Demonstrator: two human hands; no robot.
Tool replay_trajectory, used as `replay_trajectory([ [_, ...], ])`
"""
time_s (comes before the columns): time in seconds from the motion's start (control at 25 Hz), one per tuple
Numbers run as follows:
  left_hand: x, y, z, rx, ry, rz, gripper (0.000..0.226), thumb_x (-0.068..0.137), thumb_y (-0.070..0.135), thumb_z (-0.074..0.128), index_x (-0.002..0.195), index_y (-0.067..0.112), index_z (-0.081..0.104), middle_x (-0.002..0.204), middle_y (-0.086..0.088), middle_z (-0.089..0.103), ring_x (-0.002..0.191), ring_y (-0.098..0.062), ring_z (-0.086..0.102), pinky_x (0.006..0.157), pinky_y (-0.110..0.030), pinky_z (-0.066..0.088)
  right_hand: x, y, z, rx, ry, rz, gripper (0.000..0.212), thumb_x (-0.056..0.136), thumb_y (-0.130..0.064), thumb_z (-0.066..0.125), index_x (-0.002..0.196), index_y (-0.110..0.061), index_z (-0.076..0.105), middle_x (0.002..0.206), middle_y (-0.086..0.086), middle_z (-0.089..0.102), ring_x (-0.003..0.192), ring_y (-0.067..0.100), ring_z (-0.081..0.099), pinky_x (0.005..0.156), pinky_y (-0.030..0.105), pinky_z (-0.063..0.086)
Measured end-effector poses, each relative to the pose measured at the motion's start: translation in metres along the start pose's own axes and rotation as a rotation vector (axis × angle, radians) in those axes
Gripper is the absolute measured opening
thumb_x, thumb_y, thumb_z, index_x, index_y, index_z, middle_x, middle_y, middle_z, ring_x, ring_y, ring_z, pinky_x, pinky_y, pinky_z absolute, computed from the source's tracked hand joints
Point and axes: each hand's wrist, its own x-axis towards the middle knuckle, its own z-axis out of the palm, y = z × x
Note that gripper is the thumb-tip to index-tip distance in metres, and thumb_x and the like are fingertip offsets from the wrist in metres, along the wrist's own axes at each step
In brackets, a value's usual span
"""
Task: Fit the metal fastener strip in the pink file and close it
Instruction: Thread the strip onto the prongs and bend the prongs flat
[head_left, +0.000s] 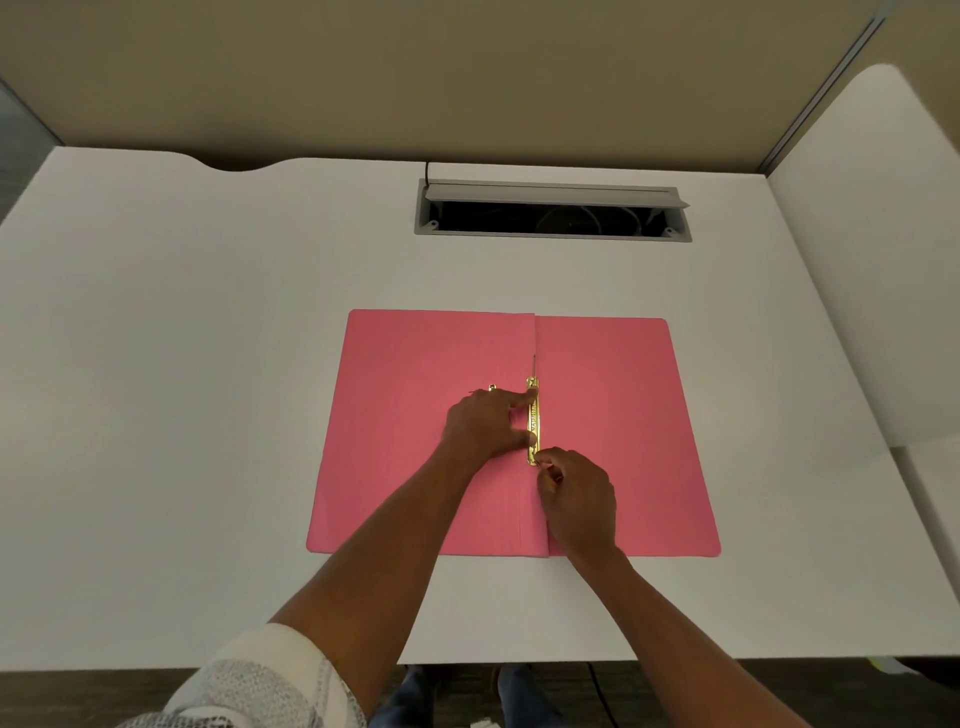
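An open file (613, 441) lies flat on a desk (182, 389), a fastener strip (533, 422) along its centre fold.
The left hand (485, 423) rests left of the strip, fingertips touching it; the right hand (579, 499) sits at its near end. A cable hatch (553, 210) lies behind the file.

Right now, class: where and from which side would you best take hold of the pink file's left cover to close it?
Probably the left cover's free outer edge, reached from the left. It lies flat and hinges at the centre fold, where both hands, left hand and right hand, work the metal fastener strip.
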Motion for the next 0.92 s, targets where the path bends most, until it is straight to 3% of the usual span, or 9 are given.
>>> replay_trajectory([
  [0.16, 0.001, 0.000, -0.001, -0.011, -0.012, -0.010, 0.071, 0.069, 0.054, 0.073, 0.136, 0.052, 0.049, 0.108, 0.003, 0.071, 0.101, -0.022, 0.064, 0.076, -0.030, 0.045, -0.005, -0.005, 0.006, -0.129, -0.038, -0.070, 0.021, 0.090, -0.006, 0.061, 0.106, -0.012, 0.074, 0.081, 0.008, 0.065, 0.064, 0.025, 0.062, 0.057, 0.032, 0.053],
  [0.48, 0.000, 0.001, -0.001, 0.028, -0.025, 0.021, 0.080, 0.064, 0.057, 0.074, 0.139, 0.050, 0.046, 0.113, 0.002, 0.070, 0.107, -0.022, 0.062, 0.080, -0.032, 0.048, -0.005, -0.009, 0.007, -0.153, -0.052, -0.028, 0.022, 0.089, -0.004, 0.060, 0.104, -0.009, 0.074, 0.080, 0.011, 0.064, 0.065, 0.028, 0.061, 0.057, 0.027, 0.042],
  [0.92, 0.000, 0.001, 0.000, 0.054, -0.029, 0.035, 0.079, 0.067, 0.055, 0.074, 0.141, 0.049, 0.044, 0.107, 0.000, 0.069, 0.100, -0.023, 0.064, 0.072, -0.030, 0.044, 0.001, 0.006, 0.001, 0.019, 0.024, -0.016, 0.022, 0.085, 0.002, 0.060, 0.092, -0.012, 0.075, 0.082, 0.004, 0.074, 0.070, 0.018, 0.064, 0.063, 0.024, 0.046],
])
